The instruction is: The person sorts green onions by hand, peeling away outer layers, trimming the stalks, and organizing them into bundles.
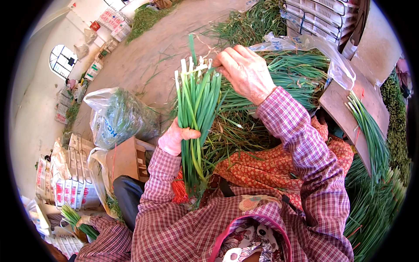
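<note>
Brown floor, strewn with green scraps, runs back to a pale wall, and down in front we go! Closest of all, a red-orange patterned cloth covers the lap, between two checked sleeves. And look at the left hand: wrapped round the middle of a bunch of long green stalks, thumb laid across the front, holding it upright above the lap, white ends on top. Over comes the right hand, fingers curled, thumb and forefinger pinched together at the upper right corner of those white ends; exactly what sits between the tips, I cannot tell. One green stalk pokes up above the rest!

Out to the right, a brown board carries a second bundle, its white ends well in from the edges, its leaves running to the near corner. Lower left, a co-worker's hand grips green stalks too. Beyond the working hands, a big heap of stalks lies partly under clear plastic; left of the bunch, a stuffed plastic bag rests on the floor. Farther off, stacked white crates at upper right, and an arched window in that wall!
</note>
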Available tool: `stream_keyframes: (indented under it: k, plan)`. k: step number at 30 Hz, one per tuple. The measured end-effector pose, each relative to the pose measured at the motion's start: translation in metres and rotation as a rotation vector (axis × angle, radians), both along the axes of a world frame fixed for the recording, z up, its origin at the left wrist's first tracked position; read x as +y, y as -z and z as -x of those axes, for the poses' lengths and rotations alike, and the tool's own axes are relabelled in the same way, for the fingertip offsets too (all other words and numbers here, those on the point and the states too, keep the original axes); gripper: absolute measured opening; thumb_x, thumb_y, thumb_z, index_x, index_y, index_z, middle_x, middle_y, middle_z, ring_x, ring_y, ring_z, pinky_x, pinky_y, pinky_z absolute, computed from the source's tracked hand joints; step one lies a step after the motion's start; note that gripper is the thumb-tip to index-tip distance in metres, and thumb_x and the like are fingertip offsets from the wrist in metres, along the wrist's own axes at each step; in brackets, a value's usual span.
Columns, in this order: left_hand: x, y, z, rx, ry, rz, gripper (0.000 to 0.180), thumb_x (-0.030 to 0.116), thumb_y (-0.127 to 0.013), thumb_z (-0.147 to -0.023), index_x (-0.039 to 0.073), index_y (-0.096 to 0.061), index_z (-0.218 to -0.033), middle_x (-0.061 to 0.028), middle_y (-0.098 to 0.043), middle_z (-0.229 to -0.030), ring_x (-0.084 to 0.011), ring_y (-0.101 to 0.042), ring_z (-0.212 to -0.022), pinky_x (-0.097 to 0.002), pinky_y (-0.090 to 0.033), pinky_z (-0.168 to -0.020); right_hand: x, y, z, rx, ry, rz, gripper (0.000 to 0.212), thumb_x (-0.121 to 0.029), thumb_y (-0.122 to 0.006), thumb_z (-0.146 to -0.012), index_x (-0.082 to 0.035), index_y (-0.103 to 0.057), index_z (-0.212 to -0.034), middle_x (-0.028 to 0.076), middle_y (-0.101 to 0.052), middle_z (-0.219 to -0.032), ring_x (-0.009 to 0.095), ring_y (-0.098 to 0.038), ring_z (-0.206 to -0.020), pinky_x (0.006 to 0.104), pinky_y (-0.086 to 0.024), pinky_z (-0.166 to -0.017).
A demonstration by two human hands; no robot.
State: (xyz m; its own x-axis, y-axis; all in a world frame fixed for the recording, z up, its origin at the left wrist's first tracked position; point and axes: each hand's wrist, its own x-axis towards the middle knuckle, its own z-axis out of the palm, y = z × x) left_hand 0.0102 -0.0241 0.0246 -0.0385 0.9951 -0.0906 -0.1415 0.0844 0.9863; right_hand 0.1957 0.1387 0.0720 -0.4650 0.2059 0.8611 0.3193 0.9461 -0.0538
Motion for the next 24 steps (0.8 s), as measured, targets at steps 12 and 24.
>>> stream_keyframes:
  k: [12,24]
  plan:
    - [-0.032,0.024,0.024,-0.175,-0.041,-0.013,0.062,0.025,-0.081,-0.056,0.001,-0.055,-0.107,-0.0094,-0.059,-0.078,-0.019,-0.056,-0.058,-0.0295,-0.045,-0.049,0.083,0.007,-0.048,0.118,0.522,0.062,0.007,-0.011,-0.053,-0.087,-0.007,-0.048,-0.085,0.008,-0.058,-0.074,0.02,-0.06,-0.07,0.0333,-0.051,-0.055]
    - [-0.032,0.019,0.01,-0.067,-0.128,0.004,0.065,0.021,-0.08,-0.055,0.003,-0.054,-0.111,-0.0064,-0.06,-0.081,-0.0172,-0.057,-0.062,-0.0282,-0.045,-0.05,-0.024,0.007,0.011,0.075,-0.383,0.733,0.021,-0.022,-0.066,-0.082,-0.004,-0.06,-0.092,0.007,-0.064,-0.069,0.014,-0.062,-0.064,0.0273,-0.05,-0.057]
